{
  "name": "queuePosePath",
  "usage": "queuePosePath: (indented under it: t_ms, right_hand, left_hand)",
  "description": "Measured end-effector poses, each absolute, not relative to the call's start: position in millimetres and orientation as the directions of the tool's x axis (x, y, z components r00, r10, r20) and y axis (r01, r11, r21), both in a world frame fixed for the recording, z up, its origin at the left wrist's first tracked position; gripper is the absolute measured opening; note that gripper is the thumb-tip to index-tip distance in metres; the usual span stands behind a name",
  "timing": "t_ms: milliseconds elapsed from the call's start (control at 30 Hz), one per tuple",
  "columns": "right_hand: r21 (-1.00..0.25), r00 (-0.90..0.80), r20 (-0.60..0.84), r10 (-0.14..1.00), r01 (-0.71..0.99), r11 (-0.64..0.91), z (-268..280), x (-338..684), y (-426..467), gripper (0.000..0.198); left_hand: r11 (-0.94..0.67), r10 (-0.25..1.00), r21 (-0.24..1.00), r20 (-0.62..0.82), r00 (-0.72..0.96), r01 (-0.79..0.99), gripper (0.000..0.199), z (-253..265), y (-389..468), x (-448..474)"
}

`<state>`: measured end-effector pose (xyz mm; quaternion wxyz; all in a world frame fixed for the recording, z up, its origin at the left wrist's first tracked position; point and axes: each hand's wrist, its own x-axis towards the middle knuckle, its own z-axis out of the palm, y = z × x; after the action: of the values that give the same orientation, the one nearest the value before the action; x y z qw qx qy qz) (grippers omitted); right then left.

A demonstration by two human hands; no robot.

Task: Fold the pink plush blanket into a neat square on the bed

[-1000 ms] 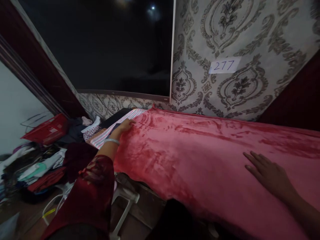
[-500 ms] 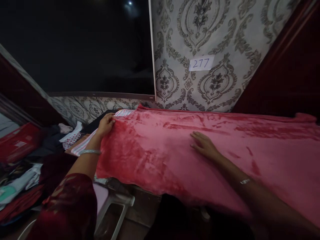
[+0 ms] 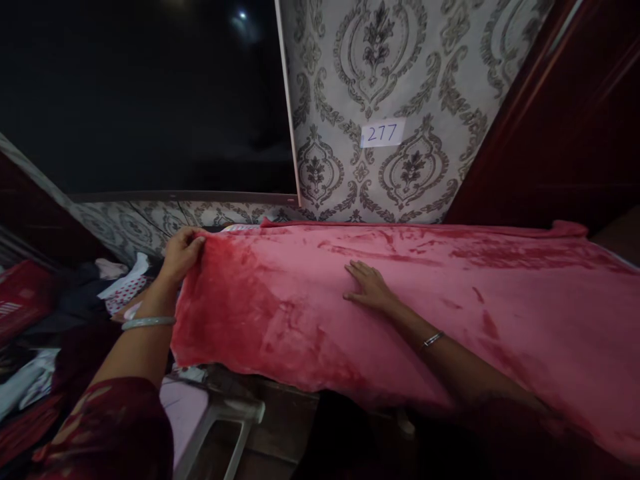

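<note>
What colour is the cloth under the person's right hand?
Pink, with darker red patches; the cloth shows best in the head view.

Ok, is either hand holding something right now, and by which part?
The left hand holds the pink cloth by its left edge, near the far corner. The right hand grips nothing, its palm down over the cloth.

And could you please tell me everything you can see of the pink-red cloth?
The pink-red cloth is long and spread mostly flat, with a plush-looking surface mottled by darker red patches. Its far edge lies near the patterned wall, bunched towards the right; its near edge is wavy. The left hand grips its far left corner; the right hand lies palm down on it. It runs out of view at right.
</note>
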<state>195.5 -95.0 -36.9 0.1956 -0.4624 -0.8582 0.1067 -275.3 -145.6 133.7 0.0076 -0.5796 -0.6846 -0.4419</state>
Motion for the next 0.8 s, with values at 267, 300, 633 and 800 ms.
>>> queuePosePath:
  t_ms: [267, 300, 633, 800]
  right_hand:
    - [-0.439, -0.342, 0.480, 0.808, 0.704, 0.558, -49, 185, -100, 0.027]
    - [-0.448, -0.330, 0.493, 0.805, 0.696, 0.560, -48, 184, -102, 0.025]
    - [-0.464, -0.211, 0.586, 0.783, 0.704, 0.537, 0, 206, -107, 0.026]
    - [-0.375, -0.256, 0.633, 0.731, 0.725, 0.578, 35, 227, -103, 0.024]
  left_hand:
    - [-0.035, 0.745, 0.589, 0.554, -0.372, 0.807, 0.011, 137, -147, -263]
    - [-0.034, 0.742, 0.588, 0.557, -0.375, 0.808, 0.012, 137, -147, -262]
    - [0.032, 0.769, 0.428, 0.567, -0.296, 0.903, 0.014, 144, -145, -266]
    - [0.072, 0.780, 0.324, 0.571, -0.256, 0.943, 0.012, 155, -137, -257]
